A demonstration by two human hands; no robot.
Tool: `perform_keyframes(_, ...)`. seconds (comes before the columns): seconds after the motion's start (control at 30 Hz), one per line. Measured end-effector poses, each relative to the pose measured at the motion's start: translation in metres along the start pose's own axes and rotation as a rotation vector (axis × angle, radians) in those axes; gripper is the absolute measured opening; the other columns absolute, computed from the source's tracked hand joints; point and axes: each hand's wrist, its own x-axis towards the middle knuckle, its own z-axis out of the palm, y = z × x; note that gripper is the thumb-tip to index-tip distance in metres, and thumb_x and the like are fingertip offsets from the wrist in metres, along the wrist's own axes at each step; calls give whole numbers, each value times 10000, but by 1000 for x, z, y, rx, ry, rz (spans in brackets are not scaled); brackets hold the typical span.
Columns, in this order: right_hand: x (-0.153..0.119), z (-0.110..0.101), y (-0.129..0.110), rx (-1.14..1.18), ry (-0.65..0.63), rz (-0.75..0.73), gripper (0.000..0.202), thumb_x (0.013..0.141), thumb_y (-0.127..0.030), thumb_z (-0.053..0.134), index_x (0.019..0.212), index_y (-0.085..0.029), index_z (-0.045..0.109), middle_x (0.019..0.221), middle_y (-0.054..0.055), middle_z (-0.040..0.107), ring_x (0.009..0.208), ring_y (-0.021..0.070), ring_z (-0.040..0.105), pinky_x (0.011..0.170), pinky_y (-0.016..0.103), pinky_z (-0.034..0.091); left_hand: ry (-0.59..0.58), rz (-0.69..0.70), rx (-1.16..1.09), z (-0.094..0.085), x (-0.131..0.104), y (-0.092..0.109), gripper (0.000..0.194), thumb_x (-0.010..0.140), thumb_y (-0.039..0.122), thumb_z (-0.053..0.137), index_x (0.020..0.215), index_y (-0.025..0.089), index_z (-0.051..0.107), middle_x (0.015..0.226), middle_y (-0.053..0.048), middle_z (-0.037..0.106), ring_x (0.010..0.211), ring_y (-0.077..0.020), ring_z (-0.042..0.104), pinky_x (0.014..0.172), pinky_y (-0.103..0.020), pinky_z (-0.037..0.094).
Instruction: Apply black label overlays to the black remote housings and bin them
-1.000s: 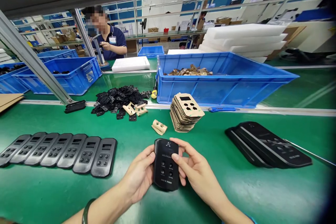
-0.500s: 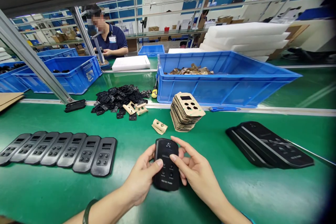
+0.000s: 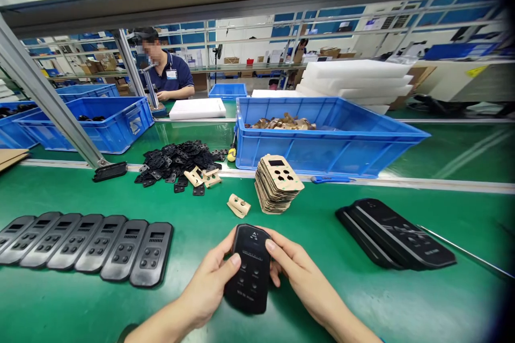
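A black device casing (image 3: 250, 273), with white print and four round buttons on its face, is held up above the green bench. My left hand (image 3: 209, 276) grips its left side, thumb on the front near the edge. On the right side, my right hand (image 3: 293, 265) pinches the upper edge with its thumb in front; the other fingers are partly hidden behind. Just beyond lies a curled piece of tan backing paper (image 3: 238, 206), close to a stack of tan adhesive sheets (image 3: 277, 185) with cut-outs. Similar casings (image 3: 152, 254) without print stand in a row at left.
Black printed panels (image 3: 396, 236) lie stacked at right beside a thin metal rod (image 3: 462, 251). Small black plates (image 3: 177, 163) are heaped at back left. A blue bin (image 3: 322, 147) holds tan scraps. A blue cutter (image 3: 332, 179) lies before it. A co-worker (image 3: 173, 75) sits across.
My right thumb has shifted from the middle of the casing's face to its upper right edge. The casing is tilted a bit more. The whole view has moved, so everything sits lower.
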Motion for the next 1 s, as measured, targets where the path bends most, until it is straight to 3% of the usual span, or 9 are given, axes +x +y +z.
perform_keyframes(0.13, 1, 3, -1, 0, 8, -51, 387, 840, -504, 566, 995, -156, 632, 623, -23, 542, 481, 109, 451, 476, 246, 388, -6, 20, 67, -1, -1, -4, 520, 894, 340, 525, 1384, 219, 402, 1191, -76, 609, 1028, -209, 556, 889, -295, 400)
perform_keyframes(0.3, -1, 8, 6, -35, 60, -49, 389, 851, -520, 536, 968, -153, 590, 594, -36, 535, 424, 97, 450, 428, 233, 380, -34, 22, 144, 3, -1, -5, 665, 853, 352, 577, 1430, 181, 294, 1127, -97, 628, 942, -206, 583, 846, -303, 439)
perform_keyframes(0.47, -2, 11, 14, -70, 61, -26, 463, 862, -556, 476, 1072, -149, 546, 522, -73, 446, 380, 103, 455, 385, 225, 387, 18, 121, 253, 3, 0, -10, 628, 818, 357, 617, 1364, 163, 376, 1084, -103, 635, 921, -214, 581, 840, -327, 462)
perform_keyframes(0.63, -2, 14, 17, -77, 3, -37, 530, 858, -516, 522, 1265, -213, 367, 710, -25, 584, 375, 70, 439, 330, 184, 372, 74, 141, 230, 2, 4, -10, 562, 800, 340, 647, 1299, 174, 449, 1142, -100, 612, 1016, -225, 569, 881, -322, 450)
perform_keyframes(0.73, -2, 16, 13, 8, 50, -21, 523, 842, -523, 544, 1225, -203, 388, 711, -35, 562, 346, 48, 408, 305, 168, 358, 63, 73, 147, 7, 4, -7, 473, 813, 377, 627, 1205, 145, 500, 1037, -106, 645, 897, -206, 617, 795, -309, 478)
perform_keyframes(0.9, -4, 20, 10, 71, 89, -65, 432, 850, -480, 570, 1147, -194, 441, 745, -17, 569, 459, 68, 482, 372, 158, 407, 14, 48, 125, 17, 2, -12, 651, 630, 244, 799, 1178, 171, 456, 876, -50, 655, 712, -155, 613, 660, -266, 484)
perform_keyframes(1.0, -4, 21, 13, 55, 87, -70, 422, 862, -490, 552, 1141, -197, 434, 710, -27, 562, 411, 56, 455, 344, 154, 374, 5, 23, 76, 18, 2, -16, 638, 651, 265, 785, 1172, 165, 431, 796, -30, 633, 644, -132, 587, 540, -213, 451)
